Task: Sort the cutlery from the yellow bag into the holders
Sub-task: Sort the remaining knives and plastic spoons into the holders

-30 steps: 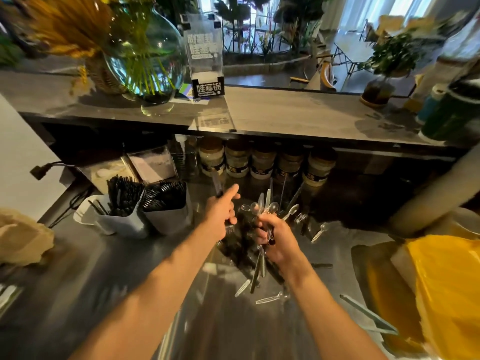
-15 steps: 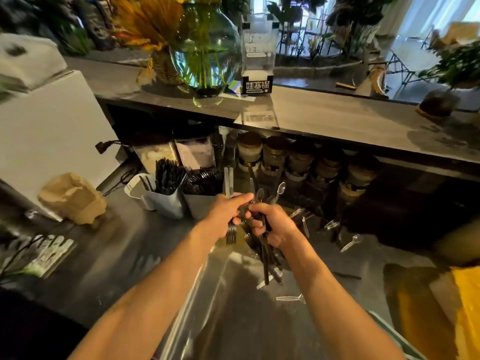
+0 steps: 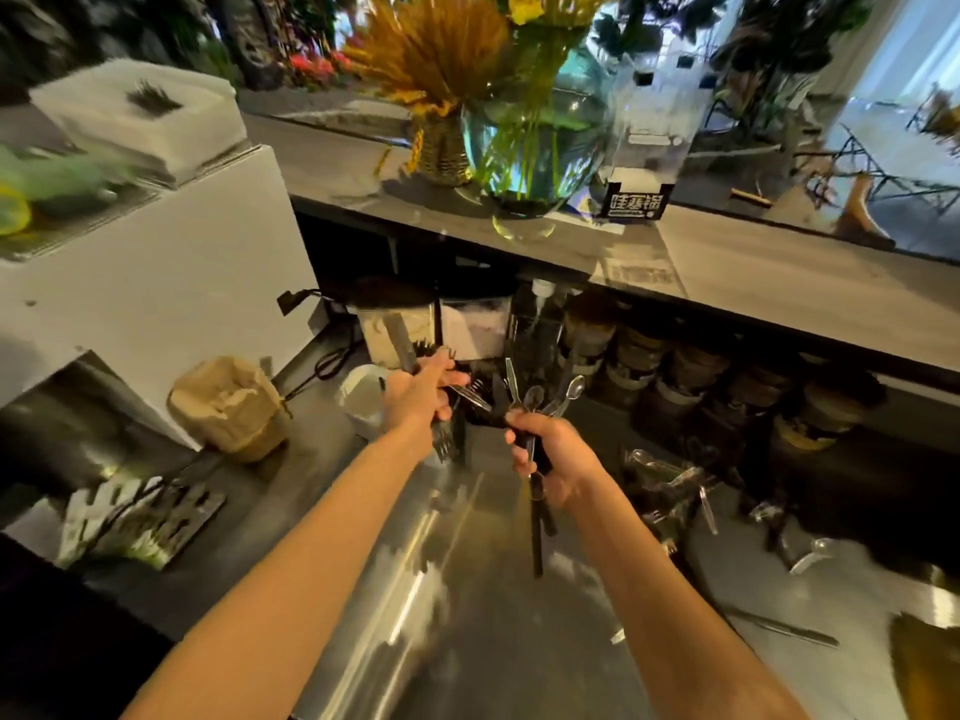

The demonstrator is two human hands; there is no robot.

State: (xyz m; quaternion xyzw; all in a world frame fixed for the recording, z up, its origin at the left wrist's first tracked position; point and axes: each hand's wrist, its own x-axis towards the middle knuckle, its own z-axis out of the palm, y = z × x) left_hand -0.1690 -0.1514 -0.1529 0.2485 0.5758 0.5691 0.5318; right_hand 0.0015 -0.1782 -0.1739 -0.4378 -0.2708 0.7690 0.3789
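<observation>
My left hand point(image 3: 421, 394) grips a clear plastic fork point(image 3: 441, 439), tines hanging down, right over the white holders point(image 3: 361, 402), which it largely hides. My right hand point(image 3: 550, 459) grips a bunch of mixed cutlery point(image 3: 540, 402): clear spoon bowls stick up from the fist and black handles hang below it. More clear and black cutlery lies loose in a pile point(image 3: 675, 485) on the steel counter to the right. Only a corner of the yellow bag point(image 3: 930, 662) shows at the right edge.
A crumpled brown paper bag point(image 3: 228, 407) sits left of the holders beside a white box point(image 3: 156, 283). Jars point(image 3: 691, 371) line the back under a grey shelf point(image 3: 779, 272) carrying a glass vase point(image 3: 530, 148). A lone clear knife point(image 3: 779, 626) lies at the front right.
The view has swung left. My left hand has carried the fork left and away from the bunch to the holders. My right hand still holds the bunch, now clear of the pile.
</observation>
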